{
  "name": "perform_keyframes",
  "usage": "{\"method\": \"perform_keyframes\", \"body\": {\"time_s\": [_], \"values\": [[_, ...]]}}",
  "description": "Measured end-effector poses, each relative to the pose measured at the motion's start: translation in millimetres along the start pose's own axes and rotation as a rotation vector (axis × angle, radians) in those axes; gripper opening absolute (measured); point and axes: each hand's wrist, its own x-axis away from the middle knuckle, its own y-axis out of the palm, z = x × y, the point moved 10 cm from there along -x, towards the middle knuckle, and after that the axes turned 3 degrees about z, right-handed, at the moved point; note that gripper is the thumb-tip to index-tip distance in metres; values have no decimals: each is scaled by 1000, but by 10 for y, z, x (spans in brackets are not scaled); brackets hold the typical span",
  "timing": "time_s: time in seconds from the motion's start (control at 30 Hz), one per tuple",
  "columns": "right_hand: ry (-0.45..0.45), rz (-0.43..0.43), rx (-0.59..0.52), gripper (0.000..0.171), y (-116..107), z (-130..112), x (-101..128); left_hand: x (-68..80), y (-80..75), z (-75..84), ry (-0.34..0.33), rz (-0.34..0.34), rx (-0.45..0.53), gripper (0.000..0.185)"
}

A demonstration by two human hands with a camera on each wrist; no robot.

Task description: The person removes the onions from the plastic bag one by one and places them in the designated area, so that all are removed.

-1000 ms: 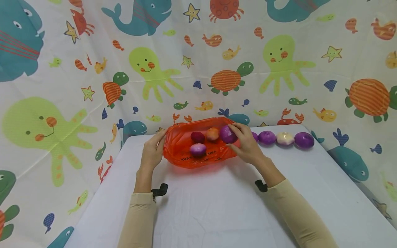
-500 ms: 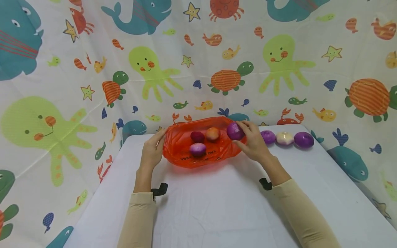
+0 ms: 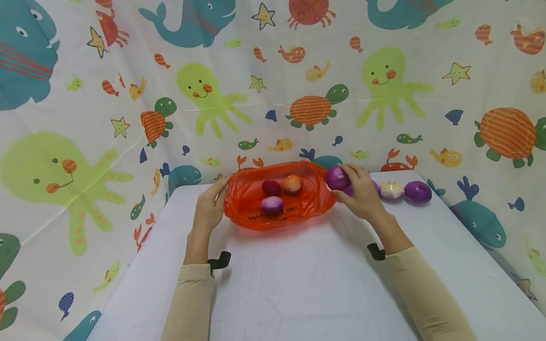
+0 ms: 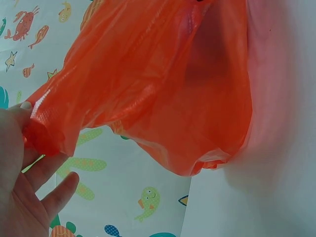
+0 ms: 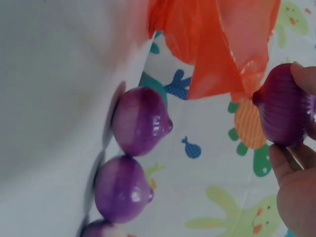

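An orange-red plastic bag (image 3: 313, 201) lies with its mouth spread wide above the white table. My left hand (image 3: 209, 206) pinches the bag's left edge between thumb and fingers, seen close in the left wrist view. Inside the bag sit a dark red round item (image 3: 271, 188), an orange-toned round one (image 3: 293, 183) and a purple-and-white onion (image 3: 272, 205). My right hand (image 3: 362, 196) grips a purple onion (image 3: 337, 178) by the bag's right edge; in the right wrist view that onion (image 5: 284, 106) is raised off the table, its pointed tip toward the bag.
Right of the bag, a row of onions runs along the table's far edge, including a pale one (image 3: 391, 190) and a dark purple one (image 3: 418, 192). Behind the white table (image 3: 281, 284) hangs a curtain (image 3: 273, 42) printed with sea animals.
My right hand has carried the purple onion rightward, from over the bag's mouth to its right edge. My left hand stays at the bag's left edge, and the items inside have barely moved.
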Motion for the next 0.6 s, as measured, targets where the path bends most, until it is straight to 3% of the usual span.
{"method": "perform_keyframes", "body": {"time_s": [0.3, 0.6], "values": [[9, 20, 32, 73, -194, 201, 56, 2, -3, 2, 10, 5, 3, 42], [80, -26, 87, 73, -328, 414, 115, 2, -4, -5, -2, 2, -1, 42]]}}
